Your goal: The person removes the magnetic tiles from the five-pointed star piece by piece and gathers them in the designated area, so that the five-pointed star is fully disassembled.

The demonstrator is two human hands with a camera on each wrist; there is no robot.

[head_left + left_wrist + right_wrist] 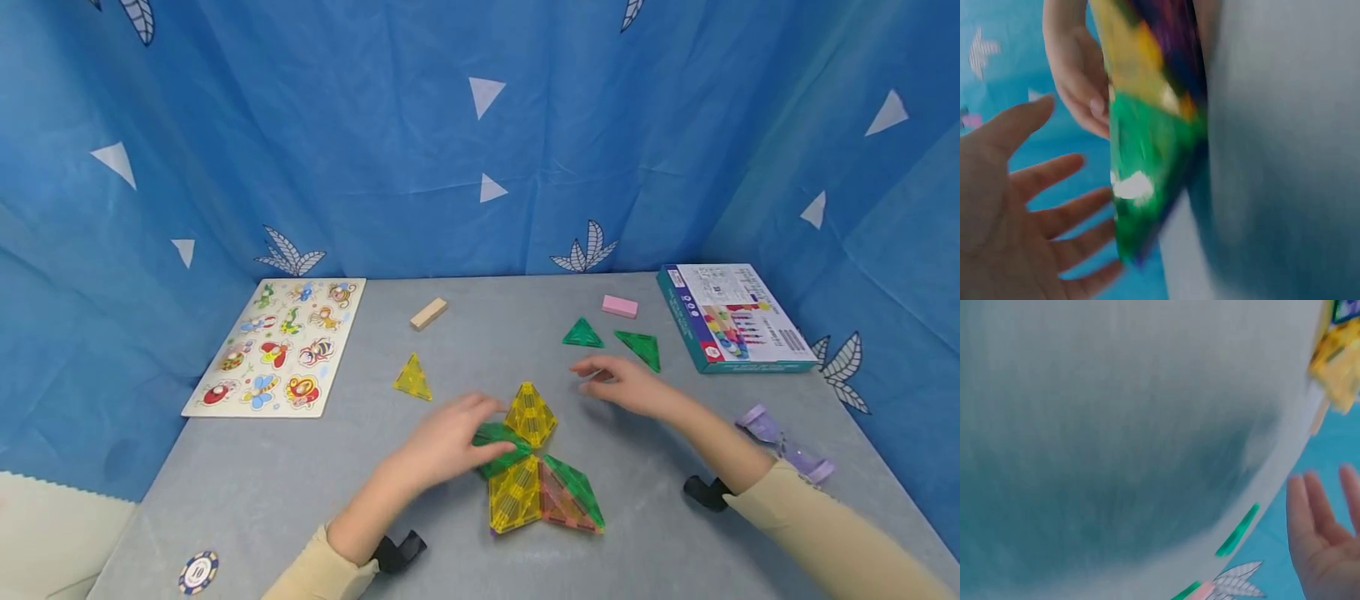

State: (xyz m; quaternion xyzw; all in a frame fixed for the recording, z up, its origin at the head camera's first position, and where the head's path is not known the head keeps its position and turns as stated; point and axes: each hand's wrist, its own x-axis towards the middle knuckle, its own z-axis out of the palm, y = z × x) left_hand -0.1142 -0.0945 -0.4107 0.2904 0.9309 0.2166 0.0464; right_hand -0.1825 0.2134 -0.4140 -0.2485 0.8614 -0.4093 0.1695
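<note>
A cluster of see-through magnetic tiles forms several pointed shapes on the grey table. It has a yellow shape (530, 415) at the back, a green one (496, 442) on the left, a yellow one (514, 497) in front, and a red-and-green one (572, 497) on the right. My left hand (452, 439) is beside the green shape; in the left wrist view its fingers are spread, the tips close to the green tiles (1147, 144). Whether they touch is unclear. My right hand (626, 385) hovers right of the cluster, fingers loosely extended, holding nothing.
Loose green triangle tiles (582, 333) lie beyond my right hand, and a yellow triangle (412, 377) lies left. Around them are a pink block (619, 307), a wooden block (429, 314), an insect puzzle board (288, 350), a game box (738, 321), a purple sand timer (786, 443) and a chip (198, 572).
</note>
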